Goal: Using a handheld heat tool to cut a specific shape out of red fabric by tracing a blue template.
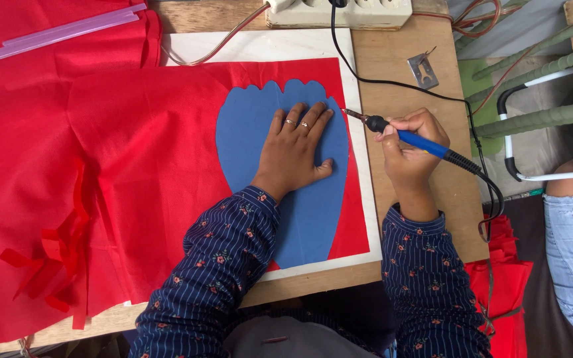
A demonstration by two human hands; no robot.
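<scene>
pressing left hand (pixel 294 151) flat, fingers spread, on blue template (pixel 285 174) over red fabric (pixel 121 159); right hand (pixel 411 147) closed round hot cutting pen (pixel 411 138), tip at template's right edge, pen's long axis running left-right.

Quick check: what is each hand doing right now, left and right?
Left hand: open, flat on the blue scalloped paper template.
Right hand: closed around the blue-handled corded hot tool.

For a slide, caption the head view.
Left hand pins blue template on red cloth; right hand holds hot-tip tool.
</scene>
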